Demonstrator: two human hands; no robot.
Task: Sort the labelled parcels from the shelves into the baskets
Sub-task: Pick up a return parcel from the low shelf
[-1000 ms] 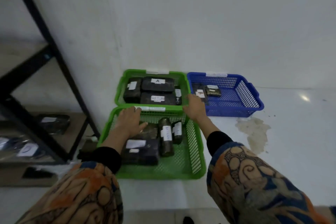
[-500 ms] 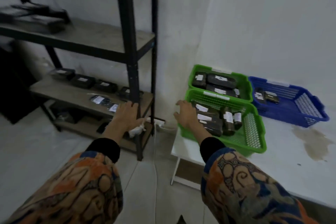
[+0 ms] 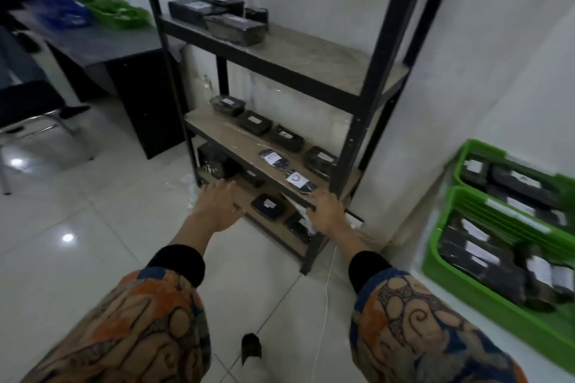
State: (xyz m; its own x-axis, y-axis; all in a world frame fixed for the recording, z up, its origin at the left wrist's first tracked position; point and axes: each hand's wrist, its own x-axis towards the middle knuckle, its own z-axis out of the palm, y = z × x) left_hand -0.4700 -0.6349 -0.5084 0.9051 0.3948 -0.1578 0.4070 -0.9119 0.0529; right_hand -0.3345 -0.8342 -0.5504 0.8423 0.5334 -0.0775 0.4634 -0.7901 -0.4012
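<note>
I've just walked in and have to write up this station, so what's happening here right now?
A person is sorting labelled black parcels. Both hands are empty: the left hand and the right hand reach toward the lower shelves of the black rack, where several parcels lie. At the right, two green baskets already hold a number of parcels.

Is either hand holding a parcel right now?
No, the left hand and the right hand both reach out in front of the shelves with nothing in them.
</note>
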